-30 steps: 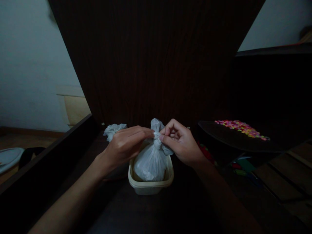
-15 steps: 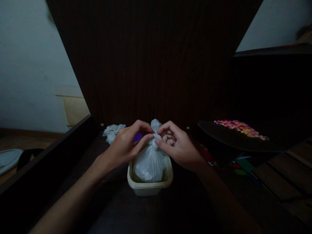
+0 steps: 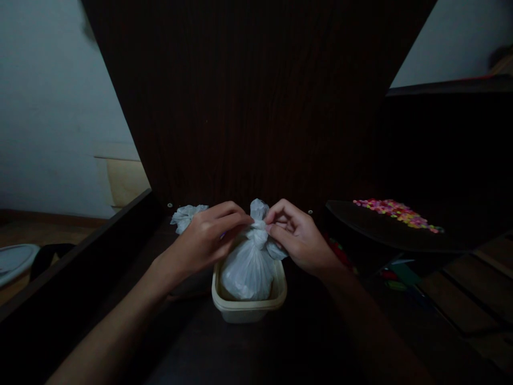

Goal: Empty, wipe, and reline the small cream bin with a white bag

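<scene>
A white plastic bag [image 3: 248, 267], tied at the top, sits in a small cream tub [image 3: 248, 307] on a dark surface. My left hand [image 3: 204, 240] pinches the knot from the left with curled fingers. From the right, my right hand [image 3: 298, 238] pinches the same knot between thumb and fingers. The knot's tail sticks up between the two hands. A second white bag [image 3: 186, 214] lies just behind my left hand.
A tall dark wooden panel [image 3: 256, 96] rises right behind the tub. At the right, a dark tray [image 3: 372, 227] carries a pile of small colourful beads [image 3: 396, 211]. A dark rail [image 3: 80, 251] runs along the left. Colourful bits lie under the tray.
Both hands stay at the knot. My left fingers have flattened over a purple thing seen half a second ago, which is now almost hidden. The bag's tail stands slightly more upright.
</scene>
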A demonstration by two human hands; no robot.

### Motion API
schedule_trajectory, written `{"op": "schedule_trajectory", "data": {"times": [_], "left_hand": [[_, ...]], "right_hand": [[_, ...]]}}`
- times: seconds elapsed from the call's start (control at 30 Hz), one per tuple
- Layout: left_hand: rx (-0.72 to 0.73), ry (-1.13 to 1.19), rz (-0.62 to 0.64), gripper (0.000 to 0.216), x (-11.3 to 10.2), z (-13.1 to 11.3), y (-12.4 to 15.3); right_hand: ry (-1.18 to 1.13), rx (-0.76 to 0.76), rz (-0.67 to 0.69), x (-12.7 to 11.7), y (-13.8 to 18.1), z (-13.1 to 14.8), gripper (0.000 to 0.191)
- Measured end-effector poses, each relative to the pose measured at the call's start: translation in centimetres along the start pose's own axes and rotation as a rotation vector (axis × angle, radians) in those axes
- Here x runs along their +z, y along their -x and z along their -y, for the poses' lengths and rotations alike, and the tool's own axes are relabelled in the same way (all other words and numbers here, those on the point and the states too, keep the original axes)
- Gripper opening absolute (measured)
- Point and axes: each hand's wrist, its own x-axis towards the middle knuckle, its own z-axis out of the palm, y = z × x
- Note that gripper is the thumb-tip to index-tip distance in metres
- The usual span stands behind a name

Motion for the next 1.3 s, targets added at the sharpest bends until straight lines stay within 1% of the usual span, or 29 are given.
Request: {"op": "schedule_trajectory", "data": {"times": [0.1,0.3,0.4,0.5,0.63,0.87,0.93,1.0,1.1,1.17,1.2,1.3], "left_hand": [[0.008,0.063,-0.027,0.016,0.1,0.0,0.1],[-0.015,0.164,-0.118,0.020,0.9,0.0,0.0],[-0.024,0.183,-0.138,0.021,1.2,0.0,0.0],[-0.037,0.197,-0.143,0.021,1.4,0.1,0.0],[-0.076,0.236,-0.164,0.016,1.7,0.1,0.0],[-0.183,0.351,-0.260,0.010,2.3,0.0,-0.4],[-0.161,0.309,-0.252,0.009,2.2,0.1,-0.3],[-0.097,0.180,-0.194,0.008,2.0,0.1,-0.2],[0.035,-0.073,-0.088,0.024,1.4,-0.2,0.0],[0.123,-0.211,-0.024,0.034,0.9,-0.5,0.0],[0.154,-0.261,0.008,0.036,0.7,-0.7,0.0],[0.192,-0.345,0.068,0.029,0.2,-1.0,0.0]], "right_hand": [[0.017,-0.016,-0.001,-0.1,0.0,0.0,0.009],[0.098,-0.045,-0.019,-0.1,-0.1,-0.1,0.006],[0.138,-0.042,-0.041,-0.1,-0.1,-0.3,0.004],[0.233,-0.041,-0.074,-0.1,-0.1,-0.5,0.001],[0.321,-0.033,-0.102,-0.1,0.0,-0.6,0.003],[0.450,-0.074,-0.150,0.2,0.1,0.1,0.005],[0.450,-0.068,-0.166,0.2,0.0,0.0,0.006],[0.406,-0.051,-0.173,0.0,0.0,-0.2,0.005],[0.315,-0.041,-0.159,-0.2,0.0,-0.6,0.004],[0.295,-0.047,-0.148,-0.1,0.1,-0.5,0.006],[0.304,-0.051,-0.146,0.0,0.2,-0.4,0.006],[0.350,-0.059,-0.142,0.3,0.5,-0.1,0.006]]}}
